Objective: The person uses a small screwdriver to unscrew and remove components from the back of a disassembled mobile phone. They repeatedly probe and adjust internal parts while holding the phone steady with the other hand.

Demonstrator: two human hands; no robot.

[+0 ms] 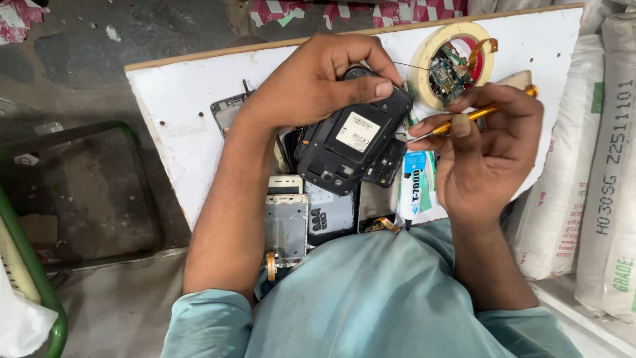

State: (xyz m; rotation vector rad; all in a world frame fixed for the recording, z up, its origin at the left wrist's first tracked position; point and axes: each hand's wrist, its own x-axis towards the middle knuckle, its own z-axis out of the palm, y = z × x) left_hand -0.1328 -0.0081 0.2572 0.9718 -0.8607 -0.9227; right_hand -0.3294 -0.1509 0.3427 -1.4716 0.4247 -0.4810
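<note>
My left hand (pixel 318 79) grips a black opened phone body (pixel 351 142) with a white label on its back, holding it tilted above the white board (pixel 179 113). My right hand (pixel 487 149) pinches a thin screwdriver with an orange handle (pixel 480 114); its metal tip points left at the phone's right edge. A tube of glue (pixel 412 189) lies on the board just under the right hand.
Several phone parts lie by my lap: a silver frame (pixel 286 225), a grey back cover (pixel 329 213). A roll of masking tape (pixel 442 50) at the board's far right holds a green circuit board (pixel 449 74). White sacks (pixel 596 159) stand to the right, a green-framed stool (pixel 40 265) to the left.
</note>
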